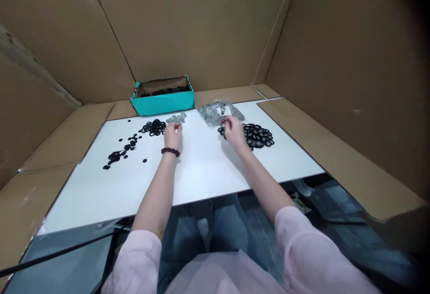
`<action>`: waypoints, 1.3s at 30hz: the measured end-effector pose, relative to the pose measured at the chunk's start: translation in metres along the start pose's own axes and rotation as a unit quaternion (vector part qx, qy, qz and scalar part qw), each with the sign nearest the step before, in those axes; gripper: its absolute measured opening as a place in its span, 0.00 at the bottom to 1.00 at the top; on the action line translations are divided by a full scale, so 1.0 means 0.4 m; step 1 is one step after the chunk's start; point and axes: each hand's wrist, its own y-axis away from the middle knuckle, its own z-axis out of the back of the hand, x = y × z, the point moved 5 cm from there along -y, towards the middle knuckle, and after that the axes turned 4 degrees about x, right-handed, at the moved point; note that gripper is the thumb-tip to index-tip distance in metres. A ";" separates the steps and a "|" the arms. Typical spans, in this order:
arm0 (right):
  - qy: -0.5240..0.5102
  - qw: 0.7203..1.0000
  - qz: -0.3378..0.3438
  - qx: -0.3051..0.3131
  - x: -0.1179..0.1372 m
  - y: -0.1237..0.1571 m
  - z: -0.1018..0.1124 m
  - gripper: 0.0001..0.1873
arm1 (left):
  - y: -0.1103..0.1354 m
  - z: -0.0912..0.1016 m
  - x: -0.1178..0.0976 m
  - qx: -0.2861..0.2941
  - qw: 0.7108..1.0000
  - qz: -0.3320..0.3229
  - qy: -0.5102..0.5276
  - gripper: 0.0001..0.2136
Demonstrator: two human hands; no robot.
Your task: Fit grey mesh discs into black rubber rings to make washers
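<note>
My left hand [173, 135] rests on the white table top [201, 173], fingers curled, its tips at a small heap of grey discs [177, 118]. A pile of black rings [153, 127] lies just left of it. My right hand [232, 130] is curled too, with its fingers at the near edge of a clear plastic bag of grey parts [217, 111]. Right beside it lies a heap of black rings with pale centres [259, 135]. What either hand pinches is too small to name.
A teal box [163, 101] with black rings inside stands at the back of the table. Loose black rings [121, 153] trail to the left. Cardboard walls [336, 61] enclose the table on three sides. A black cable [60, 252] runs below the front edge.
</note>
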 end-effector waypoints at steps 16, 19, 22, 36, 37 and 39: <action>0.202 0.968 0.079 0.127 0.029 -0.037 -0.012 0.09 | -0.035 0.062 0.118 -0.077 0.984 0.063 -0.150 0.12; 0.129 0.960 0.094 0.231 0.083 -0.074 -0.145 0.08 | -0.041 0.073 0.126 -0.104 0.986 0.072 -0.109 0.11; 0.111 0.950 0.059 0.287 0.108 -0.116 -0.268 0.10 | -0.045 0.083 0.125 -0.129 0.985 0.068 -0.088 0.11; 0.189 0.931 0.063 0.305 0.127 -0.216 -0.433 0.15 | -0.034 0.123 0.106 -0.217 0.972 0.084 0.013 0.04; 0.193 0.932 0.068 0.300 0.126 -0.218 -0.434 0.15 | -0.034 0.124 0.106 -0.220 0.972 0.087 0.017 0.05; 0.193 0.937 0.070 0.284 0.122 -0.222 -0.432 0.16 | -0.032 0.126 0.107 -0.227 0.969 0.095 0.021 0.07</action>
